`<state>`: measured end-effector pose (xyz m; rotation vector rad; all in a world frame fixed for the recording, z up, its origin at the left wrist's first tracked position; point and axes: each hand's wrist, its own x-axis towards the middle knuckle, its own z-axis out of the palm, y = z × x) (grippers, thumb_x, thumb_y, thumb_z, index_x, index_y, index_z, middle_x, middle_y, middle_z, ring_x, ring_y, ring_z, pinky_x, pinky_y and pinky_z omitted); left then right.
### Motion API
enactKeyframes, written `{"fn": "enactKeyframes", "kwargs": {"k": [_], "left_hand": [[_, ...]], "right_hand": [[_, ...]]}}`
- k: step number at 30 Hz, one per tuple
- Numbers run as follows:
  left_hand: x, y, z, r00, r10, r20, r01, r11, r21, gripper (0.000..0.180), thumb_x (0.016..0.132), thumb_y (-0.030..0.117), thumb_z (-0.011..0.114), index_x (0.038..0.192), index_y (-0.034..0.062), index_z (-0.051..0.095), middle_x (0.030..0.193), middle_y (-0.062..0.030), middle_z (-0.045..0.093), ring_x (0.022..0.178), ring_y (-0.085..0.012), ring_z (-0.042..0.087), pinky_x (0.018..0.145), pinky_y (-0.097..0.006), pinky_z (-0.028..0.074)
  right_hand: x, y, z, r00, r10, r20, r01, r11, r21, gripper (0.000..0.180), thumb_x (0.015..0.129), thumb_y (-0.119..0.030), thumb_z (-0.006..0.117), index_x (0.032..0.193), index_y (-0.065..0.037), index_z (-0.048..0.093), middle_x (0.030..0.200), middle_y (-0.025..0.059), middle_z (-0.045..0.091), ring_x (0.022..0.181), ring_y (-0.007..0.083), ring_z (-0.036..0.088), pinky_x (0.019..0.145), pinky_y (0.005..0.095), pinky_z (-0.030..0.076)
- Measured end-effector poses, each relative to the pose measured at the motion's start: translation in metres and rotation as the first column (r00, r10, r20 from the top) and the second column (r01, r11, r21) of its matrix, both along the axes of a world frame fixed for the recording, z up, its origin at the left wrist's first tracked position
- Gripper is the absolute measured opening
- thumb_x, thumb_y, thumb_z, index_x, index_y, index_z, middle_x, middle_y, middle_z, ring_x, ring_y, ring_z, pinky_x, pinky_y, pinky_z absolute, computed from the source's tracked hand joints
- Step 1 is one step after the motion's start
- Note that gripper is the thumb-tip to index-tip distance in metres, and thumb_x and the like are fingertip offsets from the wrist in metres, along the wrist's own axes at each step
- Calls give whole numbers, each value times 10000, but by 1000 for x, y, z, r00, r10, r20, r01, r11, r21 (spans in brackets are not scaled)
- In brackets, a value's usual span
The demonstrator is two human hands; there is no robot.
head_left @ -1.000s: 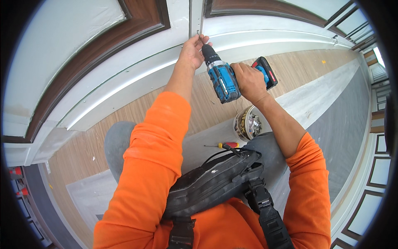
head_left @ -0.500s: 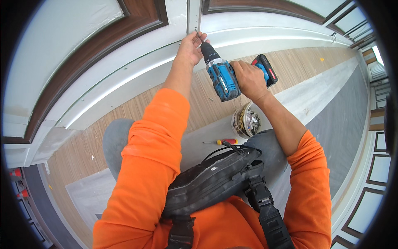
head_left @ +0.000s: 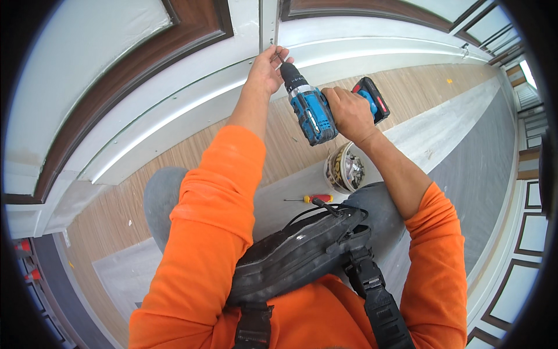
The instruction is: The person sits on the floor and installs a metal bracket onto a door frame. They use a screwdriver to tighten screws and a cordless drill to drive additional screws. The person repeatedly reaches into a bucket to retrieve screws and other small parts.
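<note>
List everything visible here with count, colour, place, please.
Cordless drill: 1, blue and black, upper centre
Bit: 1, dark, drill's front
Floor covering: uncounted, grey, over wood-look floor
Bucket: 1, whitish, right of centre
Metallic pieces: uncounted, silvery, in bucket
Screwdriver: 1, red and yellow, on covering
Bag: 1, black, at lap
Wall panels: several, white and brown, ahead, right
Blurry objects: 2, red, left edge
Sleeves: 2, orange, arms
Knees: 2, grey-clad, beyond bag
Left hand: 1, bare, at bit
Right hand: 1, bare, on drill
</note>
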<state>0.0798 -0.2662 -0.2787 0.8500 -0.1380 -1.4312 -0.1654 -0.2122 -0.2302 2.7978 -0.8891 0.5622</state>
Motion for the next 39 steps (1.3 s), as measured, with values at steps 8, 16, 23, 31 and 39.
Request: {"fn": "enactKeyframes", "kwargs": {"k": [8, 16, 23, 31, 39], "left_hand": [[-2, 4, -4, 1000, 15, -16, -15, 1000, 8, 217, 1040, 336, 604, 1078, 122, 610, 1105, -60, 691, 1064, -301, 660, 909, -458, 535], [-2, 10, -3, 1000, -19, 19, 19, 1000, -9, 235, 1043, 330, 611, 1160, 127, 623, 1104, -50, 688, 1093, -288, 647, 939, -445, 520], [-1, 14, -2, 999, -13, 32, 14, 1000, -13, 244, 1046, 325, 608, 1181, 123, 630, 1110, -40, 689, 1100, -272, 641, 982, -423, 500], [-1, 18, 0, 998, -23, 61, 24, 1000, -12, 219, 1046, 312, 611, 1139, 117, 647, 1084, -44, 699, 1096, -270, 642, 970, -418, 499], [0, 17, -1, 999, -33, 42, 33, 999, -9, 215, 1034, 308, 635, 1129, 117, 657, 1078, -41, 710, 1138, -292, 643, 1047, -440, 492]], "right_hand": [[-1, 1, 2, 1000, 22, -12, -23, 1000, -22, 253, 846, -110, 671, 1081, -66, 587, 876, 89, 654, 822, 263, 707, 698, 382, 571], [-2, 0, 1, 999, 44, -6, -44, 994, -96, 228, 848, -126, 663, 1055, -76, 583, 841, 71, 639, 790, 242, 702, 663, 374, 567], [-1, 5, 7, 1000, 16, -25, -18, 995, -101, 270, 850, -121, 665, 1107, -71, 599, 850, 67, 649, 802, 237, 708, 674, 370, 569], [-3, 5, 6, 1000, -7, -25, 5, 997, -75, 360, 861, -107, 668, 1212, -123, 591, 899, 62, 671, 820, 255, 714, 716, 379, 551], [-3, 4, 5, 1000, 9, -5, -9, 998, -60, 338, 864, -93, 658, 1195, -101, 588, 898, 76, 673, 821, 266, 711, 716, 389, 549]]}}
